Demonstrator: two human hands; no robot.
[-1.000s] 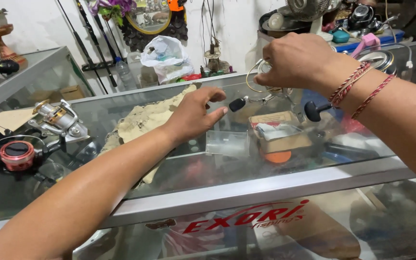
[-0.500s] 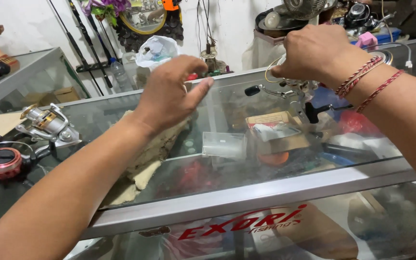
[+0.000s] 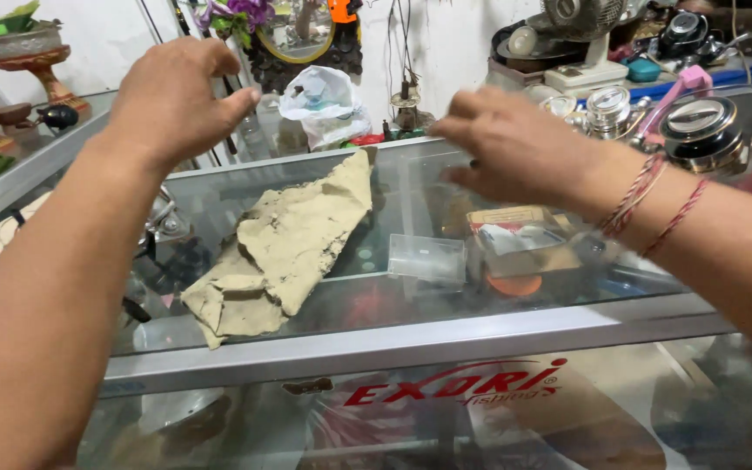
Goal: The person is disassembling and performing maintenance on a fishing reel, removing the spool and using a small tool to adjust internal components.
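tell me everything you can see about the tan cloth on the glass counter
The tan cloth is a crumpled, dull beige rag that looks like worn, chamois-like fabric with creases and a few dark specks. It lies flat on the glass counter top, running diagonally from a narrow end at the back right to a folded, bunched end near the metal front edge at the left. Neither hand touches it: the left hand is raised above and behind it, the right hand is off to its right.
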